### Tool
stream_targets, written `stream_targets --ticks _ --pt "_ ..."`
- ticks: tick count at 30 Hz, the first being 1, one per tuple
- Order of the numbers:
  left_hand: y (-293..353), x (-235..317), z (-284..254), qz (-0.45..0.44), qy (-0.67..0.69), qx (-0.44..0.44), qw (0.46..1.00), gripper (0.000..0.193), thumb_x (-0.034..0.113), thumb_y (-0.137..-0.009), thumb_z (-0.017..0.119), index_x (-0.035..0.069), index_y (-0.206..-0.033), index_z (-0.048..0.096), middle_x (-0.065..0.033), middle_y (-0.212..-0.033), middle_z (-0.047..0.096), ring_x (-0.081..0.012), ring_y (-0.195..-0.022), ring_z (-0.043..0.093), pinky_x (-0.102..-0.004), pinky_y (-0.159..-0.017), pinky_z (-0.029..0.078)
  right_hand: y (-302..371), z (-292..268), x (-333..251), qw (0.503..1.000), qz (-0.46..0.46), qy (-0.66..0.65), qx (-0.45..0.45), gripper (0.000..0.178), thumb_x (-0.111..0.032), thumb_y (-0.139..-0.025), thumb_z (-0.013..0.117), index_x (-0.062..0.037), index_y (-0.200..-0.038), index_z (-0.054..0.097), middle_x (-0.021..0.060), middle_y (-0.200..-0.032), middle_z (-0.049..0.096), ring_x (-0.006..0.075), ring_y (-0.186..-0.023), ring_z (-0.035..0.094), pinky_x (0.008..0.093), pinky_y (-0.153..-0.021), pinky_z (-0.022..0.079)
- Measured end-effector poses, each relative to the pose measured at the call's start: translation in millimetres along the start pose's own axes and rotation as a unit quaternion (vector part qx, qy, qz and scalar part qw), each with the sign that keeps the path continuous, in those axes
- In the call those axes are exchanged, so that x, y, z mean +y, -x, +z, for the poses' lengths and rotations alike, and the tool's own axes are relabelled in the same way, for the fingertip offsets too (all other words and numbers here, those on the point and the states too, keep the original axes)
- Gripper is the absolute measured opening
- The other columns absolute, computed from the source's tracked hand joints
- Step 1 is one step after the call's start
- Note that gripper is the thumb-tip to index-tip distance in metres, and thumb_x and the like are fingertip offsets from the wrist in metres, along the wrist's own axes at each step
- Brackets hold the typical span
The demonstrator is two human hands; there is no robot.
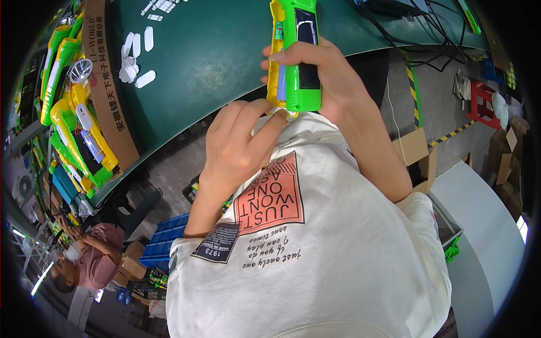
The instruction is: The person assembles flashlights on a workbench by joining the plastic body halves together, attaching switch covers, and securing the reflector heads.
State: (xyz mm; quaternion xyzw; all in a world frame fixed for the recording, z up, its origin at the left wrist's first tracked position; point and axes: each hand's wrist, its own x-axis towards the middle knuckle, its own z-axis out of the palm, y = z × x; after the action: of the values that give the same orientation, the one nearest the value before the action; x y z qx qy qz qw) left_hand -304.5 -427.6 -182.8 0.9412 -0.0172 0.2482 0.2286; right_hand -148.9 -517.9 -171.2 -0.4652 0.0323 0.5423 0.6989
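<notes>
A flashlight (305,101) with a green half, a yellow half and a dark panel is held over the table's near edge. Its halves are parted along the left side. Through the gap show a lilac battery (281,83) and a small green circuit board (279,30). My right hand (346,84) is closed round the body, thumb across the front. At the lower end, my left hand (239,141) has its fingers bent and closed on the yellow half (274,79). Whether those fingertips also pinch a small part is hidden.
White plastic pieces (145,79) lie on the green table (197,73). A cardboard box (110,84) at the left holds several green-yellow flashlights (73,124). Black cables (434,34) run at the back right. A co-worker (96,253) sits at lower left, near blue crates (163,242).
</notes>
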Motion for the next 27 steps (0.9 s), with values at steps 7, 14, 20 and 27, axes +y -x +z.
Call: stream_targets --ticks 7,14,20,27 --pt "6 -5 8 -0.008 0.017 0.012 1.0 0.03 0.0 -0.059 0.077 0.005 -0.088 0.069 -0.0064 -0.082 0.058 -0.0209 -0.067 0.053 -0.0298 -0.054 0.042 1 2 -1 1.0 0.002 0.013 0.014 0.032 -0.006 -0.07 0.07 -0.0024 -0.096 0.052 0.0092 -0.085 0.059 0.0208 -0.072 0.061 0.0355 -0.065 0.052" --pt "10 -2 12 -0.028 0.006 0.076 0.997 0.032 0.0 -0.057 0.079 0.007 -0.086 0.07 -0.004 -0.075 0.053 -0.0192 -0.065 0.05 -0.0299 -0.053 0.039 0 2 -2 0.999 0.031 0.012 0.018 0.034 -0.005 -0.071 0.068 -0.0013 -0.1 0.051 0.0104 -0.09 0.06 0.0225 -0.075 0.063 0.0366 -0.07 0.054" --pt "12 0 15 -0.011 0.033 0.104 0.994 0.028 0.002 -0.058 0.079 0.006 -0.085 0.07 -0.0044 -0.075 0.055 -0.0197 -0.065 0.053 -0.0295 -0.053 0.041 -2 6 3 0.999 -0.011 0.038 -0.016 0.039 -0.006 -0.073 0.067 0.0043 -0.108 0.054 0.0136 -0.098 0.062 0.0232 -0.081 0.065 0.0362 -0.072 0.055" --pt "18 -1 22 0.006 0.036 0.116 0.993 0.027 0.006 -0.06 0.076 0.004 -0.085 0.067 -0.0063 -0.08 0.058 -0.0219 -0.069 0.057 -0.0303 -0.056 0.047 1 9 5 0.997 -0.005 0.072 -0.027 0.039 -0.003 -0.072 0.065 0.0056 -0.109 0.054 0.0152 -0.099 0.062 0.0243 -0.082 0.065 0.0376 -0.07 0.057"
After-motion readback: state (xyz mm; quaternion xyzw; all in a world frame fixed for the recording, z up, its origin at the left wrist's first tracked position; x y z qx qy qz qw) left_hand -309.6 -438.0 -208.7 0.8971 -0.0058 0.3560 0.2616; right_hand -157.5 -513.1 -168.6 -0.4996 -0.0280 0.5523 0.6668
